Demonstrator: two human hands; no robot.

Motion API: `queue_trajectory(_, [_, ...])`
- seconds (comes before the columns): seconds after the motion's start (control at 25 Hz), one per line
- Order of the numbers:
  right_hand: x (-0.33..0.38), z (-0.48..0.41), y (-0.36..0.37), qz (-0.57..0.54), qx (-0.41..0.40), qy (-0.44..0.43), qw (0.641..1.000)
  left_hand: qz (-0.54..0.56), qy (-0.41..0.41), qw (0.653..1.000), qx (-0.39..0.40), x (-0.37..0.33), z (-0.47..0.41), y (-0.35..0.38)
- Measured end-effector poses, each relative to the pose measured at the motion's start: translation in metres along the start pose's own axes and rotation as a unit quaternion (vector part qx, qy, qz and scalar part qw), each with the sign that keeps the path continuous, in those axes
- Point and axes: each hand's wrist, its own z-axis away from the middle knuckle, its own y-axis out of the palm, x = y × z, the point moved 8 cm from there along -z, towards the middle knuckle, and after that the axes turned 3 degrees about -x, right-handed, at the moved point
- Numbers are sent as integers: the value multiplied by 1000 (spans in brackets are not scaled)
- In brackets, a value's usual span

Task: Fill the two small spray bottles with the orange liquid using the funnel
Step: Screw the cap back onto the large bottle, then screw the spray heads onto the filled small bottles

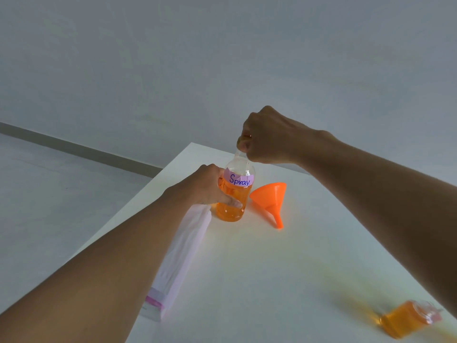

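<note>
A clear bottle [235, 194] with a purple "Spray" label stands upright on the white table [247, 268], about half full of orange liquid. My left hand [210, 186] is wrapped around its body. My right hand [267, 137] is closed over its top, hiding the cap. An orange funnel [270, 198] lies on its side just right of the bottle, spout pointing toward me. One small spray bottle [408, 319] holding orange liquid lies tilted and blurred at the near right, under my right forearm. No other small bottle is in view.
A white plastic bag [183, 256] with a pink strip lies under my left forearm, from the bottle toward the near edge. The table's left edge runs diagonally; beyond it is pale floor and a dark baseboard.
</note>
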Motion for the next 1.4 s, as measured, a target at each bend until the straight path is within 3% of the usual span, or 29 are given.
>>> queue_trajectory(0.24, [-6,6,-1,-153,-31,135,978,-9,-22,1000,16,-2,8,-2])
queue_trajectory(0.36, [-35,25,-2,-265,-41,200,942,-7,-34,999,33,-7,19,-5])
queue_trajectory(0.44, [-58,51,-6,-310,-93,240,915,1,-61,998,20,-8,30,-7])
queue_trajectory(0.52, [-73,89,-6,-349,-124,259,892,46,-100,993,-35,-13,52,-10])
queue_trajectory(0.64, [-78,160,7,-367,-141,281,875,127,-90,970,-188,-35,106,-4])
queue_trajectory(0.72, [-71,212,15,-394,-172,285,857,136,-7,945,-296,-63,147,7])
queue_trajectory(0.8, [-61,262,29,-409,-188,294,843,143,74,932,-325,-89,177,29])
queue_trajectory(0.96, [-66,371,81,-401,-170,384,814,161,113,961,-194,-123,186,107])
queue_trajectory(1.16, [-119,451,120,-351,-173,537,748,211,128,964,-102,-173,167,167])
queue_trajectory(1.32, [-157,438,127,-338,-169,537,754,230,105,968,-3,-202,157,217])
queue_trajectory(1.4, [-172,424,132,-343,-169,530,757,231,102,968,9,-206,152,231])
